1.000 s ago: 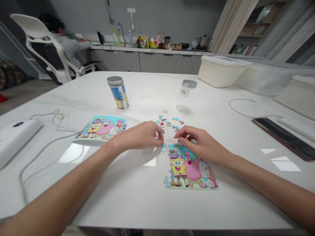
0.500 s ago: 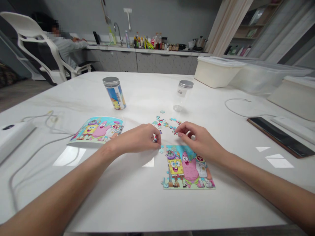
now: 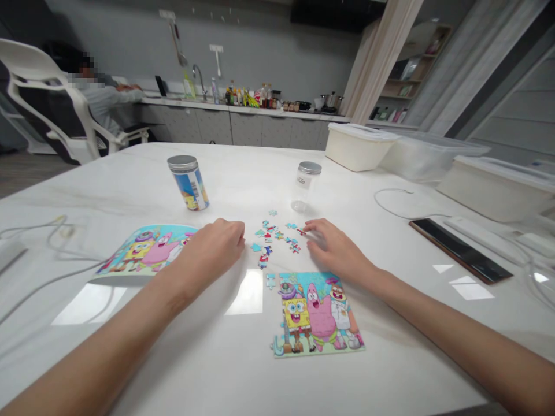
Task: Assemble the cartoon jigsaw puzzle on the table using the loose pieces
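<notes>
A partly joined jigsaw puzzle (image 3: 323,312) with cartoon figures lies flat in front of me. One light-blue puzzle piece (image 3: 270,281) sits at its upper left corner. Behind it, several loose puzzle pieces (image 3: 280,236) are scattered. My right hand (image 3: 338,248) hovers at their right side, thumb and fingers apart, fingertips at a small red piece (image 3: 302,231). To the left of the pieces, my left hand (image 3: 221,245) is curled closed; its fingertips are hidden, so what it holds, if anything, does not show. The curved picture sheet (image 3: 147,254) lies partly behind my left forearm.
A picture-labelled jar (image 3: 189,184) and a clear jar (image 3: 306,186) with metal lids stand behind the pieces. Lidded boxes (image 3: 359,149) line the right back. A dark phone-like slab (image 3: 459,251) and cables lie right. A person (image 3: 97,98) sits far left.
My left hand has moved left, away from the puzzle and loose pieces. My right hand has opened its pinch, its fingers now at the red piece. The camera view has tilted up slightly.
</notes>
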`<state>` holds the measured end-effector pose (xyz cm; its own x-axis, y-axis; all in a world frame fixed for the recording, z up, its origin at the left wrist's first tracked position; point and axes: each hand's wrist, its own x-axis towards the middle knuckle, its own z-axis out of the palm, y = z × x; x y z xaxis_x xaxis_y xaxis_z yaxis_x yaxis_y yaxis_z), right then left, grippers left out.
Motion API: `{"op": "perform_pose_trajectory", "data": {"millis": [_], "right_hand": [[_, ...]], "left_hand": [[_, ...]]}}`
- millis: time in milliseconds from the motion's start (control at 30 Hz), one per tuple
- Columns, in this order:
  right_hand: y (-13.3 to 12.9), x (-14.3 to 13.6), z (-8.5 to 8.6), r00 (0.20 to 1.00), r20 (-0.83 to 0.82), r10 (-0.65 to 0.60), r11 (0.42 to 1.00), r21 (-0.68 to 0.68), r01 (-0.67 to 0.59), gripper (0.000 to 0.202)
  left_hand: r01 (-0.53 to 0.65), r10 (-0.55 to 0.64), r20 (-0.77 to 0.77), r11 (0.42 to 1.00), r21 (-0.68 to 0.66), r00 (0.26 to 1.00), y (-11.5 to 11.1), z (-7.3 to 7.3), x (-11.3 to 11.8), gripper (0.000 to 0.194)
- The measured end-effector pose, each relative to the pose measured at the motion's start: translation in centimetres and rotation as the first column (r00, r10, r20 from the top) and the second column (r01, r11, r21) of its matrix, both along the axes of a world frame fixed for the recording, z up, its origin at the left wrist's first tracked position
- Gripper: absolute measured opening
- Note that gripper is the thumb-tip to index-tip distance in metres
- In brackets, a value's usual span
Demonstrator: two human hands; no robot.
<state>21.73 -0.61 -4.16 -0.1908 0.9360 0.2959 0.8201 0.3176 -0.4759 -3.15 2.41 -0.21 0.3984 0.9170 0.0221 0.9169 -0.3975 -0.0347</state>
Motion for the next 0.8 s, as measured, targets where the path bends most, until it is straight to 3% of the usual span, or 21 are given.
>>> {"op": "perform_pose_trajectory", "data": {"millis": [267,500,800], "right_hand": [[-0.39,-0.46,0.60,0.993,0.082,0.081,0.996,-0.053,-0.077,0.027],[-0.67,-0.64,0.83,0.999,0.025,0.036,0.997,-0.076,-0.034,0.024],[-0.95,-0.80,0.70,1.000,-0.014,0.024,0.997,-0.067,-0.025,0.021]], "left_hand": [[0.009,-0.004,0.067,0.997,-0.075,0.998,-0.08,-0.49,0.20,0.027],[0.046,-0.032,0.112,0.991,-0.126,0.993,-0.20,-1.02,0.53,0.032],[0.047,-0.033,0.107,0.989,-0.139,0.994,-0.29,-0.67,0.43,0.030]]}}
